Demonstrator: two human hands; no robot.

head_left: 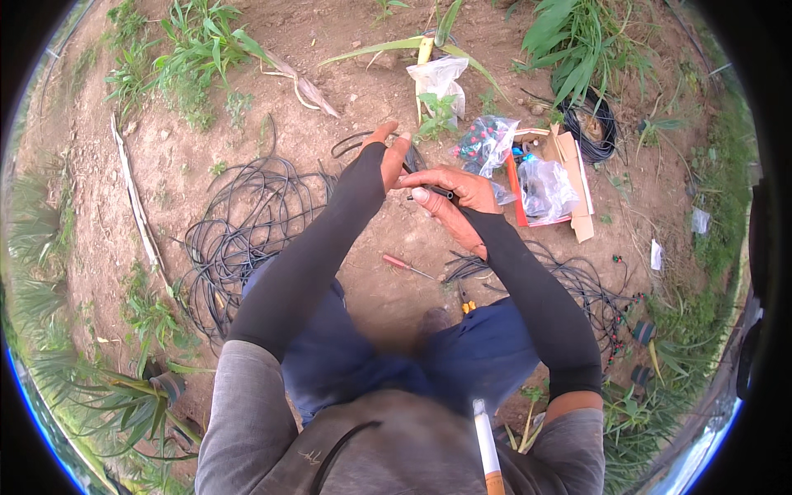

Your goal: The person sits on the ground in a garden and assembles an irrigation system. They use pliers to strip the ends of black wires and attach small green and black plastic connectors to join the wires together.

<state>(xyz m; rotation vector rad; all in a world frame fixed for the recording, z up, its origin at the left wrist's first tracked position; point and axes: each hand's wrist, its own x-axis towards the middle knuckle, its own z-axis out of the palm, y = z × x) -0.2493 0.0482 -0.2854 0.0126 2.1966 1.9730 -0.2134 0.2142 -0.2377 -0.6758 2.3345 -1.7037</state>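
Thin black tubing (444,194) runs between my two hands, in front of me above the bare soil. My left hand (391,157) is closed round it, and a loop of the tubing shows beyond those fingers. Close beside it on the right, my right hand (459,198) grips the tubing between thumb and fingers, an open end showing there. The fingers partly cover the stretch between the hands. Black sleeves cover both forearms. A screwdriver (399,262) with a red handle lies on the ground below the hands.
Coiled black tubing (247,219) sprawls at left; more tubing (569,276) with small red and green fittings lies at right. An open cardboard box (584,186) holds plastic bags, beside a bag of fittings (487,142). Another coil (609,132) lies behind. A lit cigarette (485,441) shows below.
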